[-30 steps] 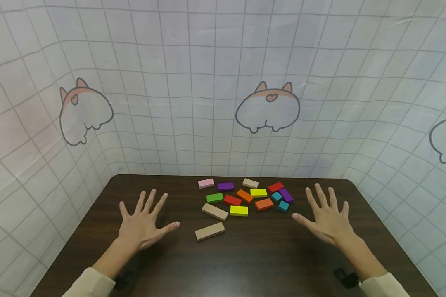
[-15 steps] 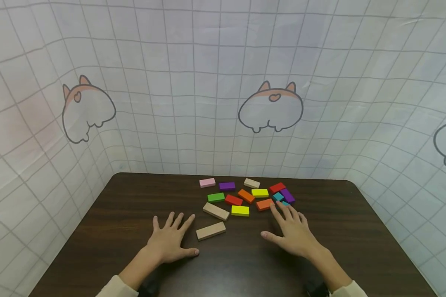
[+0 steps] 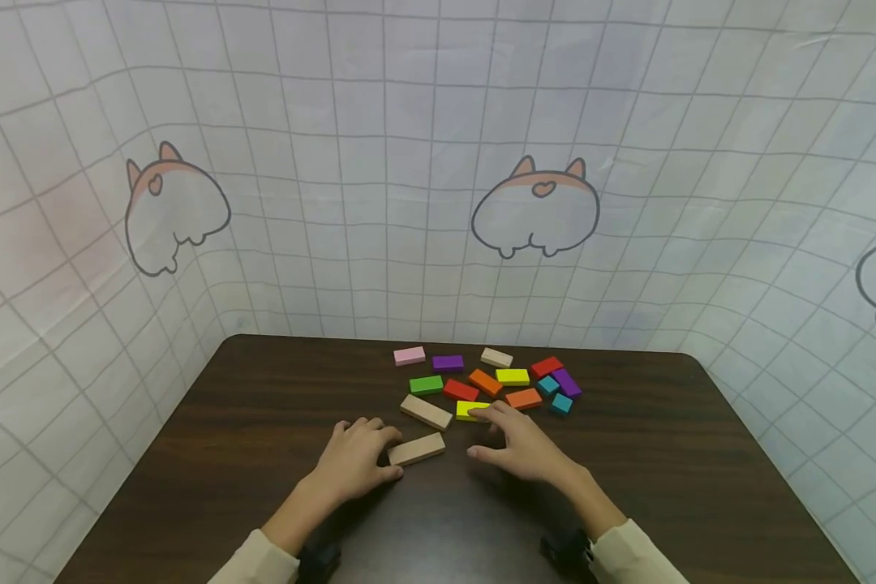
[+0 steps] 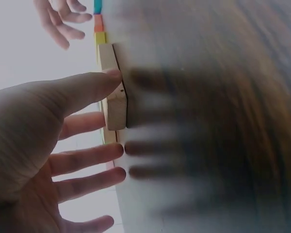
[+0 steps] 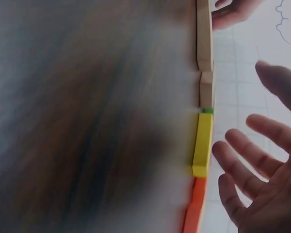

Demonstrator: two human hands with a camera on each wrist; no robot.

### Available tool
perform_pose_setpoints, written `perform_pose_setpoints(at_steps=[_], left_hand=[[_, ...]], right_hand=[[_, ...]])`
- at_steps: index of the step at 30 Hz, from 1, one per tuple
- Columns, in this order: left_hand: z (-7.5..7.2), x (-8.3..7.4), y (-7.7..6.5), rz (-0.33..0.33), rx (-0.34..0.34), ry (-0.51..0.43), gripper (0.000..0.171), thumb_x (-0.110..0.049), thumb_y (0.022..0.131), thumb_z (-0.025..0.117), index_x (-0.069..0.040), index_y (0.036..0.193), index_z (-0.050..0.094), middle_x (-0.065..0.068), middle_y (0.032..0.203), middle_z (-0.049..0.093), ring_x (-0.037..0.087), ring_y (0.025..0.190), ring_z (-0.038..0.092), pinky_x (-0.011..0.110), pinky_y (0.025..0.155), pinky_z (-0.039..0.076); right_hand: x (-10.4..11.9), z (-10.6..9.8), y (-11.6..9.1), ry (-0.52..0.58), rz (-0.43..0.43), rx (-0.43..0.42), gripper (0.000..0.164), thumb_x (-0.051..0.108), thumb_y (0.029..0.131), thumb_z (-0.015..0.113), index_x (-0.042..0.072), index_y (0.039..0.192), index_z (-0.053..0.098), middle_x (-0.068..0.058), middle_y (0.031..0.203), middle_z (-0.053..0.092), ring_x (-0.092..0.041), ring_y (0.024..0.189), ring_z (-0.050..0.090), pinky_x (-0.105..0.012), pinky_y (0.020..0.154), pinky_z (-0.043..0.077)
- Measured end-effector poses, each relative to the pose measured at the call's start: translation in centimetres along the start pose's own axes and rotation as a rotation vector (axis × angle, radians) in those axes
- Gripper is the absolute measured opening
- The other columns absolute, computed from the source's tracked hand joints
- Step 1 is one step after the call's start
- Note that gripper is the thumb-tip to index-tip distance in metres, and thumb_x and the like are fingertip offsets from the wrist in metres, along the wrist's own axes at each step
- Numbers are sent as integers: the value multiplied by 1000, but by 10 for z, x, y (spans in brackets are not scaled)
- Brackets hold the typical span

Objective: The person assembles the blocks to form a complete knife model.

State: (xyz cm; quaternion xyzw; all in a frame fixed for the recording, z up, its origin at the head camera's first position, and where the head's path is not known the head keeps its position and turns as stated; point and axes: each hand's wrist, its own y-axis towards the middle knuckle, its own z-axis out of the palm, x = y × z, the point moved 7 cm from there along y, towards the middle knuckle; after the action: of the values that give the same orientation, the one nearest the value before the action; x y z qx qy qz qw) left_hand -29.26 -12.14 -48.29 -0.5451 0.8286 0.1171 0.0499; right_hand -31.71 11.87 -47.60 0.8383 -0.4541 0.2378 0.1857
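Note:
My left hand (image 3: 356, 458) is at the left end of the nearer plain wooden block (image 3: 418, 449), thumb on the near side and forefinger on the far side. In the left wrist view its thumb overlaps that block (image 4: 117, 111), and the other fingers (image 4: 87, 184) reach out fairly straight and spread. My right hand (image 3: 529, 446) hovers by the nearer yellow block (image 3: 469, 410), covering its right end in the head view. The right wrist view has its fingers (image 5: 247, 167) loosely bent, with nothing between them and the thumb. A second plain wooden block (image 3: 427, 412) lies just behind the first.
Farther back on the dark table (image 3: 226, 422) lie several smaller blocks, among them a green (image 3: 427, 385), a pink (image 3: 409, 356), an orange (image 3: 523, 398) and a teal one (image 3: 561, 404). A white gridded cloth (image 3: 380, 203) hangs behind and on both sides.
Both hands have come inward from the table's sides, the left to the nearer wooden block, the right to the nearer yellow one. Their widely spread fingers have drawn in. The blocks lie as before.

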Motion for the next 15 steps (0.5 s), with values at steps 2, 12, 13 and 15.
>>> perform_pose_setpoints(at_steps=[2, 12, 13, 15], left_hand=[[0, -1, 2, 8, -17, -3, 44, -45, 78, 88, -22, 113, 76, -4, 101, 70, 21, 97, 63, 63, 95, 46], [1, 1, 6, -33, -18, -79, 30, -37, 75, 91, -21, 98, 79, -8, 92, 67, 13, 90, 54, 53, 91, 42], [1, 2, 6, -39, -15, -87, 30, -37, 76, 91, -21, 98, 79, -8, 91, 67, 13, 89, 54, 52, 90, 43], [1, 3, 7, -44, -13, -102, 29, -35, 76, 91, -19, 98, 80, -8, 90, 67, 12, 88, 54, 50, 88, 43]], right_hand=[[1, 2, 8, 24, -6, -3, 61, 45, 94, 73, 14, 145, 58, -9, 126, 62, -20, 97, 62, -36, 81, 54], [-4, 15, 41, 133, 23, -5, 51, 26, 94, 76, 14, 141, 61, -6, 124, 68, -12, 81, 58, -25, 68, 52], [-4, 16, 43, 133, 22, -3, 49, 25, 94, 76, 14, 140, 61, -5, 124, 69, -12, 80, 57, -25, 68, 51], [-3, 17, 48, 141, 15, 1, 47, 22, 94, 76, 13, 138, 63, -6, 123, 69, -13, 80, 57, -27, 68, 51]])
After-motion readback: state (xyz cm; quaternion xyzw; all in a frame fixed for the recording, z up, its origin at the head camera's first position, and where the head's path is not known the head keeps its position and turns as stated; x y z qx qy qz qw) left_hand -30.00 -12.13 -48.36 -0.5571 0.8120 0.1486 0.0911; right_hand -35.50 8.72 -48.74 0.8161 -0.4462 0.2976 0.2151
